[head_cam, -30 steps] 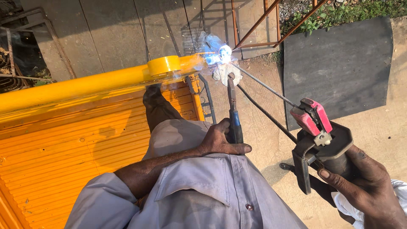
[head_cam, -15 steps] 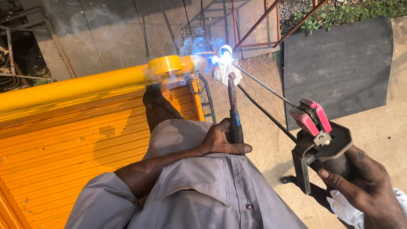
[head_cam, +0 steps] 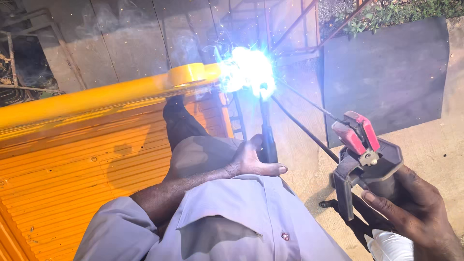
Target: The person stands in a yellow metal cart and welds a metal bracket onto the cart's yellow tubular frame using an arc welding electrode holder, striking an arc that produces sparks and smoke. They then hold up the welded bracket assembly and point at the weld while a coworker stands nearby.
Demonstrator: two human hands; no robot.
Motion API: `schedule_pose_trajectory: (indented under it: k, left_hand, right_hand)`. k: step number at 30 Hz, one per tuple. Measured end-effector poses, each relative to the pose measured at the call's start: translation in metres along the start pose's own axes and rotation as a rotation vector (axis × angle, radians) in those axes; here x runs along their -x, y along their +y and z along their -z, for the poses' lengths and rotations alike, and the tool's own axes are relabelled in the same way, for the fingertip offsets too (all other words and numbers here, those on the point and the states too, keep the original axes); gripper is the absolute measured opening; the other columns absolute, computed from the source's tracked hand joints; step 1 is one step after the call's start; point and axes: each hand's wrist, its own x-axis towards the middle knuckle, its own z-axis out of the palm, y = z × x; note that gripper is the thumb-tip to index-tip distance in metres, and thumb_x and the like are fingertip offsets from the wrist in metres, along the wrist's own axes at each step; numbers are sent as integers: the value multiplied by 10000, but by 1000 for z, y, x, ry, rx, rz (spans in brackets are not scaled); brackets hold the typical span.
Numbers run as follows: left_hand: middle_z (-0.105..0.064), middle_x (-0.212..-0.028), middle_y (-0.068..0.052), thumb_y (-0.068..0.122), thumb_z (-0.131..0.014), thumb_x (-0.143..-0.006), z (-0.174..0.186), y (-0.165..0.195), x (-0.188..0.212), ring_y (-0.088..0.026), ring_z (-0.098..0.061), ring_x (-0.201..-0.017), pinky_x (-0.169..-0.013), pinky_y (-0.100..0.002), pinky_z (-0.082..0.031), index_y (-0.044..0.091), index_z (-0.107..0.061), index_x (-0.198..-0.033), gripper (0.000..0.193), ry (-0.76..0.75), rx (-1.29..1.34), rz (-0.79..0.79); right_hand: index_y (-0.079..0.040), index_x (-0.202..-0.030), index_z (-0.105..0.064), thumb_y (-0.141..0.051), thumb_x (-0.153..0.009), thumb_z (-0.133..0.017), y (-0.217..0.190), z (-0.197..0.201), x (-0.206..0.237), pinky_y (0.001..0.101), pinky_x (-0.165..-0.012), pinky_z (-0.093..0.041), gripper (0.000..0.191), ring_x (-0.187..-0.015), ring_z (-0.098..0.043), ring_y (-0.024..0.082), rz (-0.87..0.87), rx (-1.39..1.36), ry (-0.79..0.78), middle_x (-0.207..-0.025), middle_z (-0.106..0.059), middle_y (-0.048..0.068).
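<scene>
No packages, labels, signs or screens were observed anywhere in the head view at the time of inspection.

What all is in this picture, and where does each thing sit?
Welding arc: one, blue-white glare, top centre at the frame's end.
Metal frame: one, yellow, running left to centre.
Ribbed sheet: one, orange, below the frame.
Electrode holder: one, red jaws, right.
Welding rod: one, thin, from holder to arc.
Dark tool: one, upright under the arc.
Dark panel: one, grey, upper right.
Shirt: grey, bottom centre.
Left hand: grips the dark tool.
Right hand: grips the holder's handle.
</scene>
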Motion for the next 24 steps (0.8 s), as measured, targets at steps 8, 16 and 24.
schedule_pose_trajectory:
  k: [8,16,24]
  left_hand:
    - [-638,-830,-14,497,-935,-681,-8,21,-5,-89,-646,-792,-710,-259,-559,22,-580,-1031,688,-69,135,123]
    - [-629,-804,-27,530,-911,-698,-11,31,-10,-99,-661,-767,-677,-257,-571,14,-573,-1014,693,-87,74,107]
    - [-620,-798,-45,520,-909,-704,-15,38,-12,-118,-660,-760,-668,-274,-574,-1,-575,-1012,691,-88,71,119]
  right_hand:
    - [59,-1443,-521,118,-769,-690,-14,17,8,394,-1028,-585,698,-1211,-667,237,-63,-126,46,-1288,-676,194]
    - [58,-1426,-535,103,-771,-698,-24,23,9,396,-1027,-589,677,-1203,-673,241,-55,-49,74,-1280,-679,192]
    - [55,-1424,-534,91,-780,-690,-29,27,11,406,-1014,-597,663,-1209,-671,244,-71,-69,83,-1281,-676,195]
